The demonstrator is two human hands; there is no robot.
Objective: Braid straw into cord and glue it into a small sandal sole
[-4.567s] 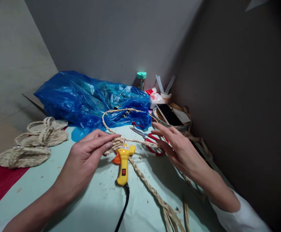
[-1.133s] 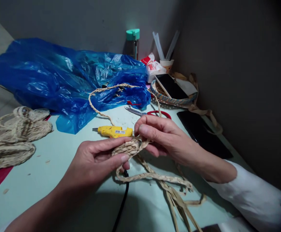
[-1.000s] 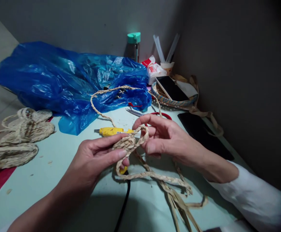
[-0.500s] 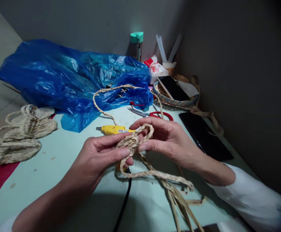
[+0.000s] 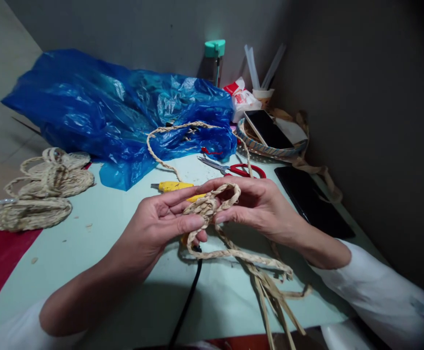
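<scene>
In the head view, the left hand pinches a braided straw coil at the frame's centre, thumb over it. The right hand clamps the coil's loop between thumb and fingers. A yellow glue gun lies partly hidden behind them; red-handled scissors sit above centre, a blue bag upper left.

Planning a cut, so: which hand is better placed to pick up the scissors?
Probably the right hand: the red-handled scissors lie just beyond its knuckles, while the left hand is farther off, pinching the braided coil. The right would first need to release the braid's loop.
</scene>
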